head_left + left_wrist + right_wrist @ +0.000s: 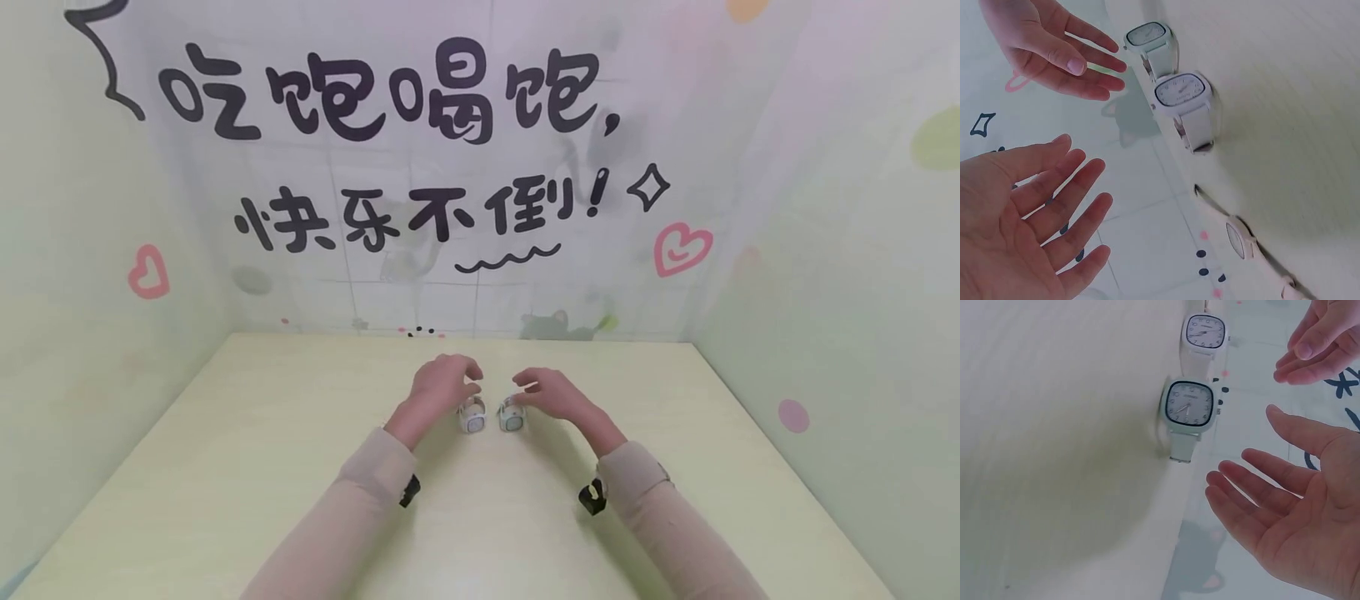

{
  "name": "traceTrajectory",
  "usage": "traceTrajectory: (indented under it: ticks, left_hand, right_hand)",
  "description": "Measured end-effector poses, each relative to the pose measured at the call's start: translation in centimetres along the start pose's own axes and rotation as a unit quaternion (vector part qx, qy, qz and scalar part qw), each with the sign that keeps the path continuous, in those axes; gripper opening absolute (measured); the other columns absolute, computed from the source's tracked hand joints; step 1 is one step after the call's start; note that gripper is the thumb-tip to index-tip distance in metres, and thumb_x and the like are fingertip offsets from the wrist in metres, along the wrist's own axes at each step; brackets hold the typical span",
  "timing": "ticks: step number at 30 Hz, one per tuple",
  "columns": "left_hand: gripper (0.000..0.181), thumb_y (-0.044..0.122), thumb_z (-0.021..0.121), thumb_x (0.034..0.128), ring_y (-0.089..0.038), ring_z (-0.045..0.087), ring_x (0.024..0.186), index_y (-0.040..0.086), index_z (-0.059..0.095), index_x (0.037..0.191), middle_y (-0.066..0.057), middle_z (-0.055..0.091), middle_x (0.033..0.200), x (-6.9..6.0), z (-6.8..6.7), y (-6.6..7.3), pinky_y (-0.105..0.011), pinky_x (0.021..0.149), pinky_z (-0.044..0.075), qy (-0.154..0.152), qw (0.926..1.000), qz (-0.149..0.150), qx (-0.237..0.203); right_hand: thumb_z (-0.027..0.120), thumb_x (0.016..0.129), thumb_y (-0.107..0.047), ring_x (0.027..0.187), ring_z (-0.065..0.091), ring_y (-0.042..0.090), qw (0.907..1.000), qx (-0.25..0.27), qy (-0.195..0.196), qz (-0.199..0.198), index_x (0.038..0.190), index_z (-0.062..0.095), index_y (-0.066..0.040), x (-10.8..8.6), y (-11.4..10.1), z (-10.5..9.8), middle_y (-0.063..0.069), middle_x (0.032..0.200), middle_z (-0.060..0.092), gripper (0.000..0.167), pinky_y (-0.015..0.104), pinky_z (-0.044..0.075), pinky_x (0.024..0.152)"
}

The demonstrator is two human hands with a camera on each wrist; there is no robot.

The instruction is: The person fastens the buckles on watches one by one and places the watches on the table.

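Observation:
A white wristwatch (474, 423) and a pale green wristwatch (512, 423) stand side by side on the table, their straps looped and dials showing. My left hand (442, 387) hovers by the white watch, fingers spread and relaxed in the left wrist view. Beside the green watch is my right hand (555, 393), its fingers loosely bent and holding nothing. In the left wrist view, a pale pink wristwatch (1236, 240) lies stretched out on the table; the head view does not clearly show it. Neither hand visibly grips a watch.
The pale wooden table (262, 417) meets a printed back wall (420, 292) with large dark lettering, and side walls stand left and right. Small black devices (592, 497) hang under both sleeve cuffs.

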State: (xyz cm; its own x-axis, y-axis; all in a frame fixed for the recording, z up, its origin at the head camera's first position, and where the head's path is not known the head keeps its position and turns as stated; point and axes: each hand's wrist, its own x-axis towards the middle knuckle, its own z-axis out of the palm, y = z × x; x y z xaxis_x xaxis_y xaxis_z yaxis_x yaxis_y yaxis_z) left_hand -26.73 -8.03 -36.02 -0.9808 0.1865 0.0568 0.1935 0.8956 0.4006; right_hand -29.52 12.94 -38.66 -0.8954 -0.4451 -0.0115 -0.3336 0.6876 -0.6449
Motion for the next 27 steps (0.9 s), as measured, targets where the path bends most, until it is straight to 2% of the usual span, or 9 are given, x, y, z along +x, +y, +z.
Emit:
traceTrajectory:
  ticks: [5, 11, 14, 18, 22, 27]
  left_hand:
    - [0.024, 0.025, 0.071, 0.092, -0.024, 0.07, 0.1, 0.017, 0.072, 0.115, 0.0, 0.073, 0.12, -0.5, -1.4, -2.1, -0.033, 0.071, 0.055, 0.007, 0.9997, -0.024, 0.005]
    - [0.027, 0.024, 0.07, 0.0926, -0.027, 0.068, 0.104, 0.013, 0.071, 0.117, -0.004, 0.072, 0.121, -1.1, -2.2, -4.6, -0.038, 0.078, 0.056, -0.004, 0.9984, -0.056, 0.004]
    - [0.028, 0.024, 0.07, 0.0927, -0.028, 0.066, 0.107, 0.012, 0.07, 0.117, -0.005, 0.071, 0.12, -1.1, -1.9, -5.7, -0.041, 0.083, 0.056, -0.018, 0.9973, -0.071, -0.002]
    - [0.027, 0.024, 0.07, 0.0925, -0.026, 0.066, 0.101, 0.009, 0.07, 0.115, -0.008, 0.072, 0.115, -1.1, -1.4, -6.9, -0.041, 0.085, 0.055, -0.031, 0.9957, -0.086, -0.018]
    - [0.026, 0.022, 0.07, 0.0921, -0.023, 0.065, 0.093, 0.007, 0.07, 0.113, -0.009, 0.071, 0.111, -1.3, -0.8, -7.8, -0.039, 0.08, 0.054, -0.029, 0.9937, -0.104, -0.03]
    - [0.024, 0.02, 0.071, 0.0903, -0.021, 0.061, 0.083, 0.005, 0.069, 0.109, -0.009, 0.07, 0.102, -1.2, -0.2, -8.5, -0.032, 0.07, 0.049, -0.034, 0.9908, -0.126, -0.034]
  right_hand:
    - [0.064, 0.097, -0.019, 0.119, 0.064, 0.037, 0.9998, 0.0, -0.019, -0.006, 0.13, 0.059, 0.006, 1.1, -1.5, 0.0, 0.024, 0.129, 0.064, 0.042, 0.044, 0.056, 0.095]
    - [0.061, 0.098, -0.022, 0.121, 0.062, 0.034, 0.9994, -0.014, -0.031, -0.011, 0.131, 0.059, 0.003, 2.4, -2.9, 0.6, 0.019, 0.127, 0.066, 0.041, 0.043, 0.054, 0.097]
    - [0.061, 0.098, -0.022, 0.119, 0.062, 0.032, 0.9992, -0.023, -0.031, -0.012, 0.129, 0.061, 0.001, 3.3, -3.3, 1.2, 0.017, 0.124, 0.067, 0.039, 0.043, 0.053, 0.098]
    - [0.062, 0.097, -0.023, 0.117, 0.062, 0.031, 0.9994, -0.018, -0.027, -0.008, 0.126, 0.064, -0.001, 4.8, -3.8, 2.3, 0.016, 0.123, 0.068, 0.036, 0.044, 0.051, 0.1]
    - [0.062, 0.098, -0.025, 0.116, 0.063, 0.031, 0.9997, 0.002, -0.024, -0.001, 0.124, 0.065, -0.001, 6.1, -4.3, 3.4, 0.016, 0.124, 0.068, 0.036, 0.044, 0.051, 0.101]
    - [0.063, 0.097, -0.024, 0.106, 0.067, 0.028, 0.9979, 0.049, -0.032, 0.029, 0.123, 0.064, 0.0, 7.3, -4.8, 4.5, 0.017, 0.121, 0.069, 0.036, 0.035, 0.057, 0.09]
